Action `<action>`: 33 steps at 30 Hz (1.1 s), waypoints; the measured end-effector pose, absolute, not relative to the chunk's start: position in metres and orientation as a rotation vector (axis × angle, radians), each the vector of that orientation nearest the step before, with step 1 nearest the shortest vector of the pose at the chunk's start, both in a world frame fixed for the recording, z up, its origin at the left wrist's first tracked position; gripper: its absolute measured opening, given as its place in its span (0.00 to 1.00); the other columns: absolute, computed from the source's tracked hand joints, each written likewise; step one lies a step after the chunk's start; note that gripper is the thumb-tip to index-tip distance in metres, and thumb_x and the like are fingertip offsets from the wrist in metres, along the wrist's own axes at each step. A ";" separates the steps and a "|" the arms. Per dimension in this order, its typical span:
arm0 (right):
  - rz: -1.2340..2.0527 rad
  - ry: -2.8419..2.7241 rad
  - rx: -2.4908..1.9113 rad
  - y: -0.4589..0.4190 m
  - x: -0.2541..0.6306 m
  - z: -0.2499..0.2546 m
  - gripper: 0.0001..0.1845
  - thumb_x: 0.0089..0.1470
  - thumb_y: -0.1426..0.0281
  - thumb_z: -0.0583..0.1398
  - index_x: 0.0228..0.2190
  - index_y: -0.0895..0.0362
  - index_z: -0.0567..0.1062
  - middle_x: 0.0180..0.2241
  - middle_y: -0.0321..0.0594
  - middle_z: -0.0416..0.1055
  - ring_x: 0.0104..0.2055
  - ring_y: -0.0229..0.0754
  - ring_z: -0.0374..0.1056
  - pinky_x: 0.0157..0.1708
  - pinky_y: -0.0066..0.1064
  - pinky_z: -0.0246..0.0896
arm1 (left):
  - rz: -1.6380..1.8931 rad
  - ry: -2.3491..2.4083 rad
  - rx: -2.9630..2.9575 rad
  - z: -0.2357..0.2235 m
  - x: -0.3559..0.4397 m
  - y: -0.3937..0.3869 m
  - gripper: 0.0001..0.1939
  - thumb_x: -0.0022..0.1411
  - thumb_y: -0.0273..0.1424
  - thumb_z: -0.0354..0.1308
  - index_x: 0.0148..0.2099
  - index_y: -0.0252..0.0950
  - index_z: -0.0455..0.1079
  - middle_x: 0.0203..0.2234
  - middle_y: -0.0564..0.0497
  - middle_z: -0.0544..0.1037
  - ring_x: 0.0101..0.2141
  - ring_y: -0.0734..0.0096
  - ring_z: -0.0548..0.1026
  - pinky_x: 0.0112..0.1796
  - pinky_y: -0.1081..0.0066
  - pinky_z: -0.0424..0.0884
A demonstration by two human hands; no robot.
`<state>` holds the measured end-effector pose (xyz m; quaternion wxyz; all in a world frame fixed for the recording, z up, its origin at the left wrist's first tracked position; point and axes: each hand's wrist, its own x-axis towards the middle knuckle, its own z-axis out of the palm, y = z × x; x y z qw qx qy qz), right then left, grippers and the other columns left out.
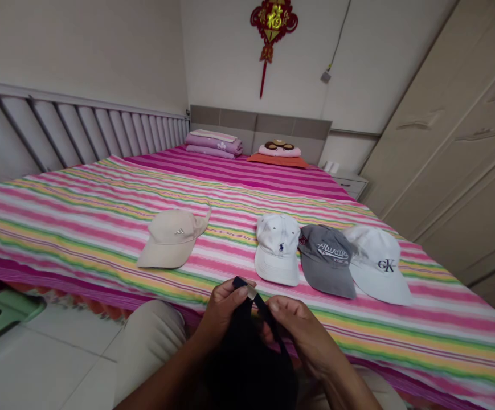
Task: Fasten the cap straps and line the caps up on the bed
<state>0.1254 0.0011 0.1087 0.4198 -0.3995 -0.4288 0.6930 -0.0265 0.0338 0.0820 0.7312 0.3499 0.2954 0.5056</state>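
Black cap (251, 364), head view: held low over the lap at the bed's near edge, back strap (265, 312) up, metal-looking buckle (251, 292) showing, no lettering readable on it. Left hand (221, 307) pinched closed on the strap end by the buckle; right hand (302, 330) has thumb and fingers closed on the strap further along. Striped bedspread (230, 193) carries four more: beige cap (166, 239) alone at left, slanted-bar logo; at right, a row: white cap (278, 259) with small navy rider logo, grey cap (326, 276) reading "Always" in script, smaller text illegible, then brimmed white hat (379, 279) marked "CK". Red wall ornament (274, 20): gold "福", side characters too small.
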 end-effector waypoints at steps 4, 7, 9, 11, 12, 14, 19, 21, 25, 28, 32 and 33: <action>1.668 -1.049 -1.004 0.002 0.125 0.106 0.18 0.43 0.59 0.62 0.19 0.60 0.66 0.12 0.31 0.61 0.14 0.29 0.53 0.15 0.22 0.44 | 1.135 0.664 0.822 0.080 -0.026 0.037 0.14 0.44 0.36 0.64 0.32 0.32 0.71 0.17 0.56 0.70 0.19 0.82 0.64 0.23 0.80 0.57; 1.622 -1.047 -1.044 0.003 0.123 0.108 0.17 0.44 0.60 0.62 0.19 0.61 0.67 0.12 0.30 0.62 0.14 0.27 0.51 0.15 0.21 0.41 | 1.088 0.678 0.886 0.080 -0.025 0.037 0.15 0.44 0.37 0.63 0.32 0.32 0.71 0.18 0.55 0.71 0.19 0.80 0.65 0.23 0.78 0.58; 1.608 -1.038 -1.055 0.003 0.121 0.109 0.16 0.44 0.61 0.62 0.19 0.61 0.67 0.12 0.30 0.61 0.13 0.26 0.50 0.14 0.21 0.40 | 1.046 0.665 0.932 0.082 -0.025 0.036 0.15 0.44 0.38 0.63 0.32 0.32 0.70 0.19 0.54 0.72 0.19 0.78 0.67 0.23 0.77 0.60; 1.618 -1.030 -1.040 0.003 0.120 0.110 0.16 0.44 0.61 0.62 0.19 0.60 0.67 0.12 0.29 0.61 0.12 0.26 0.50 0.13 0.22 0.41 | 1.032 0.642 0.967 0.085 -0.025 0.034 0.15 0.43 0.37 0.64 0.32 0.32 0.70 0.19 0.54 0.72 0.20 0.78 0.67 0.23 0.77 0.61; 1.628 -1.029 -1.032 0.003 0.120 0.111 0.16 0.44 0.61 0.62 0.19 0.60 0.67 0.12 0.30 0.61 0.12 0.26 0.50 0.13 0.22 0.41 | 1.031 0.634 0.979 0.087 -0.025 0.034 0.14 0.43 0.37 0.64 0.31 0.32 0.70 0.19 0.54 0.72 0.20 0.77 0.68 0.24 0.77 0.61; 1.650 -1.022 -1.026 0.004 0.120 0.111 0.16 0.43 0.61 0.63 0.19 0.60 0.66 0.12 0.30 0.62 0.12 0.26 0.50 0.13 0.21 0.40 | 1.032 0.626 0.991 0.089 -0.026 0.033 0.13 0.44 0.36 0.63 0.31 0.32 0.70 0.19 0.54 0.73 0.21 0.77 0.68 0.25 0.77 0.62; 1.633 -1.042 -1.001 0.008 0.121 0.110 0.17 0.41 0.61 0.65 0.23 0.60 0.65 0.13 0.30 0.65 0.12 0.26 0.52 0.13 0.20 0.38 | 1.028 0.624 1.001 0.088 -0.027 0.034 0.13 0.45 0.36 0.63 0.32 0.32 0.71 0.19 0.54 0.73 0.21 0.77 0.69 0.25 0.77 0.63; 1.624 -1.062 -1.004 0.010 0.122 0.111 0.17 0.40 0.61 0.65 0.23 0.59 0.65 0.13 0.31 0.65 0.12 0.26 0.52 0.13 0.20 0.38 | 1.038 0.634 1.031 0.086 -0.027 0.035 0.13 0.45 0.36 0.63 0.32 0.32 0.71 0.19 0.54 0.73 0.22 0.77 0.69 0.26 0.76 0.63; 1.621 -1.097 -1.061 0.011 0.122 0.112 0.18 0.40 0.60 0.64 0.23 0.60 0.66 0.13 0.30 0.64 0.11 0.26 0.51 0.12 0.21 0.38 | 1.089 0.662 1.110 0.085 -0.027 0.035 0.12 0.46 0.36 0.62 0.31 0.32 0.71 0.22 0.53 0.72 0.23 0.77 0.67 0.26 0.77 0.62; 1.635 -1.111 -1.111 0.012 0.122 0.114 0.20 0.39 0.56 0.64 0.22 0.61 0.66 0.12 0.29 0.62 0.11 0.25 0.50 0.12 0.21 0.38 | 1.158 0.671 1.231 0.085 -0.028 0.035 0.10 0.47 0.34 0.61 0.31 0.33 0.72 0.24 0.52 0.71 0.27 0.75 0.68 0.29 0.76 0.63; 1.671 -1.107 -1.151 0.013 0.122 0.114 0.22 0.38 0.54 0.63 0.20 0.61 0.67 0.12 0.29 0.62 0.10 0.24 0.50 0.11 0.20 0.36 | 1.183 0.704 1.342 0.087 -0.030 0.034 0.09 0.46 0.32 0.61 0.31 0.33 0.73 0.26 0.51 0.69 0.30 0.72 0.68 0.32 0.73 0.63; 1.675 -1.105 -1.162 0.013 0.122 0.113 0.22 0.38 0.53 0.63 0.20 0.61 0.67 0.11 0.29 0.62 0.10 0.24 0.50 0.11 0.20 0.36 | 1.175 0.705 1.340 0.087 -0.030 0.034 0.09 0.45 0.32 0.62 0.30 0.33 0.73 0.27 0.51 0.69 0.30 0.72 0.68 0.32 0.73 0.63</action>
